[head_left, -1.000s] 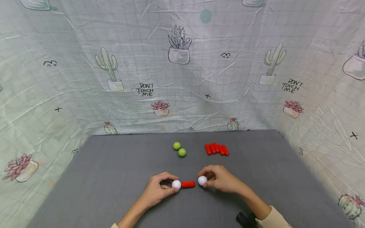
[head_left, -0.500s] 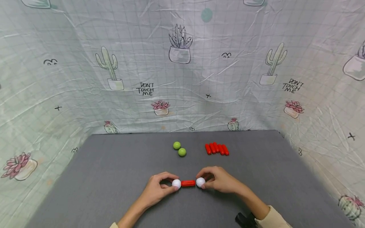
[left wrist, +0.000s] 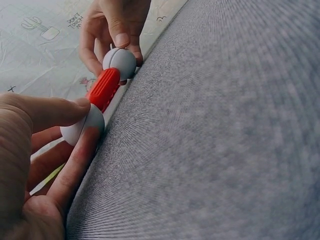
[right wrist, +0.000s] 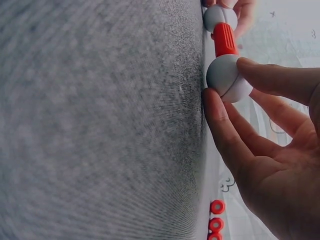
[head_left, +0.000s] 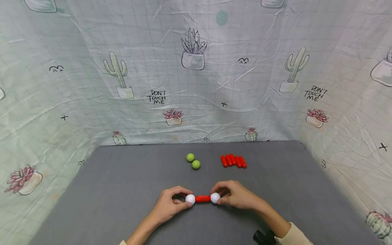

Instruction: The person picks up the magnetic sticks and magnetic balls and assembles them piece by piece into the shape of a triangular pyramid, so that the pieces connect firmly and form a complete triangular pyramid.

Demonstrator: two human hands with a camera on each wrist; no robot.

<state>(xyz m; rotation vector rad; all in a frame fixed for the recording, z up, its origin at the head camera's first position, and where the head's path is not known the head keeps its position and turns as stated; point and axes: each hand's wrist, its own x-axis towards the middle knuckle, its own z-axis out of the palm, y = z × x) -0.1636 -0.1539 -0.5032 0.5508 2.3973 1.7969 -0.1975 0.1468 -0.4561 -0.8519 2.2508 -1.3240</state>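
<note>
My left hand (head_left: 171, 204) pinches a white ball (head_left: 190, 199) between thumb and fingers. A second white ball (head_left: 215, 198) is pinched by my right hand (head_left: 235, 194). Between the two balls lies a short red ribbed rod (head_left: 202, 198), its ends right at both of them, so the three form a straight line low over the grey surface. The left wrist view shows the rod (left wrist: 104, 90) running from the near ball up to the far ball (left wrist: 120, 62). A seam line crosses the right-hand ball (right wrist: 222, 77) in the right wrist view.
Two green balls (head_left: 196, 164) sit farther back on the grey table (head_left: 137, 170). Several red rods (head_left: 233, 160) lie side by side to their right. A dark object (head_left: 261, 236) shows by the right sleeve (head_left: 294, 234). Printed cloth (head_left: 196, 81) surrounds the table.
My right hand has moved left with its white ball, closing the gap to the red rod's right end. The left hand has stayed in place on its ball.
</note>
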